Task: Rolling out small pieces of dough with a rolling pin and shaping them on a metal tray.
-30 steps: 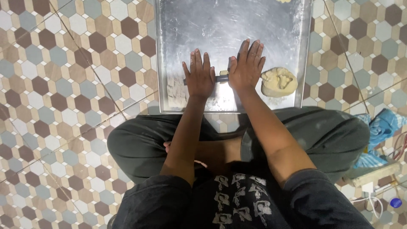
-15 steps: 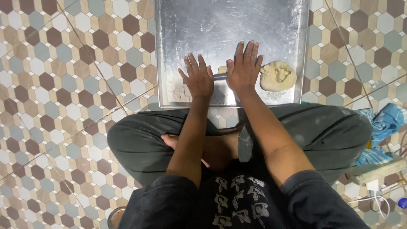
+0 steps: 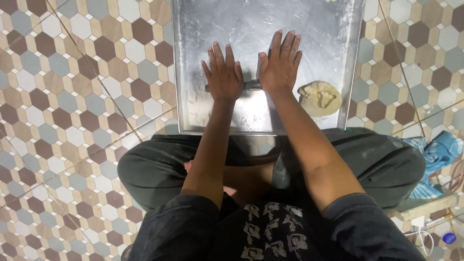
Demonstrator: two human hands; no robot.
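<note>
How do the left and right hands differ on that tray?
The left hand sits nearer the body; the right hand reaches farther up the metal tray. The left lies toward the tray's middle; the right lies closer to the dough lump. Both are flat, palms down, fingers spread, pressing one thin dark rod.

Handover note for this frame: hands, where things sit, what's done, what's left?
Left hand and right hand: flat, palms down, fingers spread, pressing a thin dark rod on the metal tray.
Dough lump: apart from the hands, on the tray's right side near its edge.
Done: floury patch on the tray near the left hand.
Left: the lump is not flattened; whatever lies under the palms is hidden.
</note>
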